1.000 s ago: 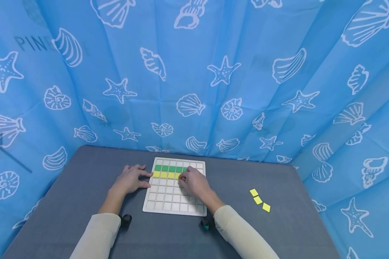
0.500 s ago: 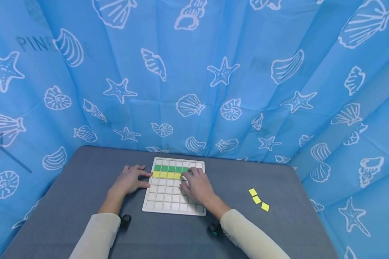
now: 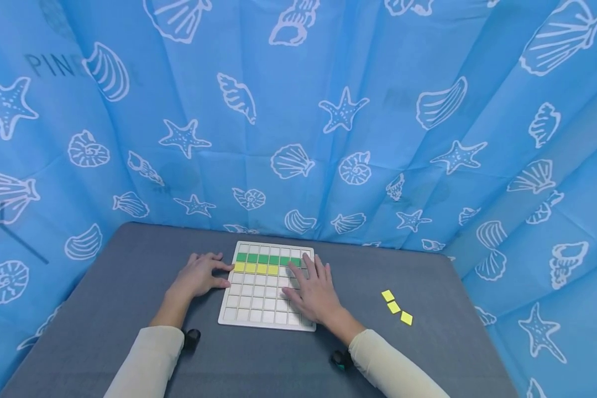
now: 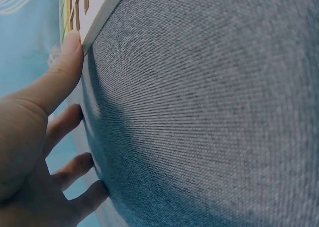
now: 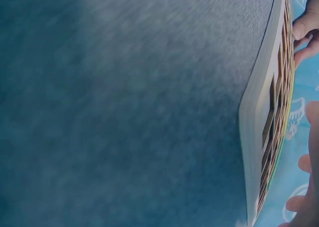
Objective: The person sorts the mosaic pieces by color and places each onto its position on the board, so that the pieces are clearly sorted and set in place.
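A white grid board (image 3: 257, 304) lies on the table with a row of green square tiles (image 3: 263, 259) near its far edge. Right below that row, several yellow square tiles (image 3: 261, 269) fill cells from the left. My left hand (image 3: 197, 276) rests at the board's left side, thumb and forefinger at the edge; in the left wrist view the thumb (image 4: 72, 45) touches the rim. Over the board's right part is my right hand (image 3: 315, 293), fingers spread and nothing held, covering some cells. The right wrist view catches the board's raised edge (image 5: 251, 122) and several fingertips.
Three loose yellow tiles (image 3: 393, 307) lie on the grey table (image 3: 378, 359), right of the board. A blue curtain (image 3: 298, 132) with white shell and starfish prints hangs behind the table and along its sides. Each wrist carries a small black camera.
My right hand has drawn back to the right from the yellow row and its fingers have spread. More of the green row shows now. The left hand stays where it was.
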A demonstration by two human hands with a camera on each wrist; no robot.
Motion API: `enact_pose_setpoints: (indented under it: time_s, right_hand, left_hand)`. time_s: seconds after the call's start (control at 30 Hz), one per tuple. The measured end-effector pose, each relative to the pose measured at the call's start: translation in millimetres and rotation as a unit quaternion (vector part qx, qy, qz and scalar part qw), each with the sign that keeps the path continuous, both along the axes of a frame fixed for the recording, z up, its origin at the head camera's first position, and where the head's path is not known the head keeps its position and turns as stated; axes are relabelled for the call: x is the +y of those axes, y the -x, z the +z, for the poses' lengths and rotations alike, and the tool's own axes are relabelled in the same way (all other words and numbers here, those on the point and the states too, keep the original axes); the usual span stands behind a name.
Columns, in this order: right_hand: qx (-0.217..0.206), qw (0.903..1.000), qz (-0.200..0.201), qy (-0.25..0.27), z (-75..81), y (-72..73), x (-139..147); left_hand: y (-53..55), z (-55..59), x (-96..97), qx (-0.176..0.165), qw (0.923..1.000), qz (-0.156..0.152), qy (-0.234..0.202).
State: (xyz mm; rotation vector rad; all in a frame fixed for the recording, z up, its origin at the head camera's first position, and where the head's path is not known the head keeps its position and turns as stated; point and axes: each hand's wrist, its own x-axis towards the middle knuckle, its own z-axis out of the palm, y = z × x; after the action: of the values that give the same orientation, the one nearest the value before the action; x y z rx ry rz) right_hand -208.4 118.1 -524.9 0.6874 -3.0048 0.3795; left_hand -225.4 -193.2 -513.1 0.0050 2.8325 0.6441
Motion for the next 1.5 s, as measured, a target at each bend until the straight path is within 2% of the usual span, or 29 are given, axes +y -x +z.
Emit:
enact_pose_setpoints:
  time_s: [0.3, 0.6, 0.93, 1.17, 1.5]
  right_hand:
    - [-0.015, 0.9994, -0.03, -0.005, -2.8, 1.7, 22.0]
    - [-0.011, 0.998, -0.062, 0.003, -1.6, 0.2, 45.5]
    - [-0.008, 0.9947, -0.102, 0.01, 1.2, -0.3, 69.2]
    - [-0.012, 0.9904, -0.132, 0.039, 0.5, 0.3, 87.9]
    - [-0.041, 0.9862, -0.151, 0.054, 4.3, 1.2, 123.0]
  left_hand:
    - [2.3, 1.6, 1.4, 0.002, 0.9999, -0.01, -0.002]
    - [4.6, 3.7, 2.6, 0.004, 0.9998, -0.017, 0.001]
    - [1.2, 4.1, 3.3, 0.009, 0.9998, -0.016, 0.01]
    - [-1.2, 1.5, 1.7, 0.018, 0.9995, -0.019, 0.014]
    - [-3.9, 2.5, -0.1, 0.025, 0.9991, -0.027, 0.02]
